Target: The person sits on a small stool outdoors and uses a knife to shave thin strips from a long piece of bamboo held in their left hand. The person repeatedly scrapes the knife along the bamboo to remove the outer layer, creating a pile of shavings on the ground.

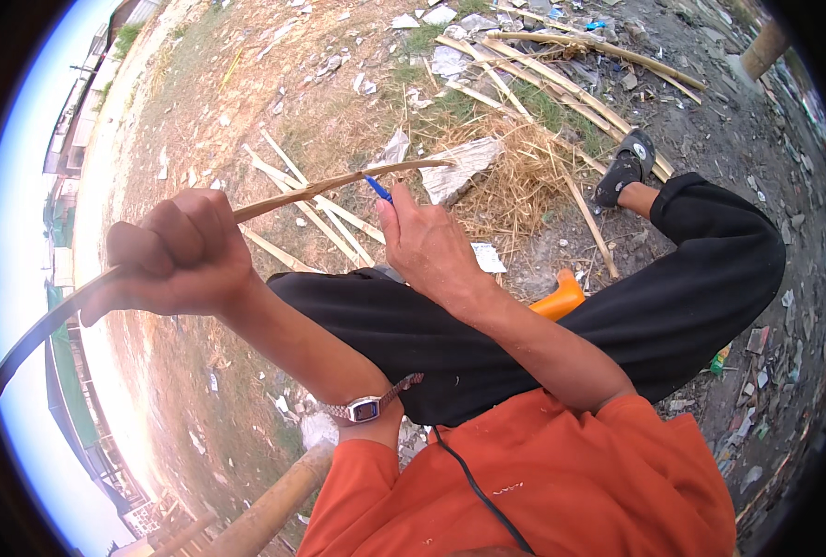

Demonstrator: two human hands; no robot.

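Observation:
My left hand [176,255] is closed in a fist round a long, thin bamboo strip [287,199]. The strip bows from the lower left rim, through the fist, to a tip above my right hand. Between the thumb and fingers of my right hand [431,246] sits a slim blue tool [377,189]; its upper end meets the underside of the strip, and whether it has a blade I cannot tell. A metal wristwatch [364,409] is on my left forearm.
Split bamboo strips [334,227] lie beyond my hands, with more bamboo lengths [571,88] farther right. Straw-like shavings [515,181] surround a pale flat scrap [464,169]. An orange plastic object [559,295] lies between my legs. A thick bamboo pole [273,506] stands at lower left.

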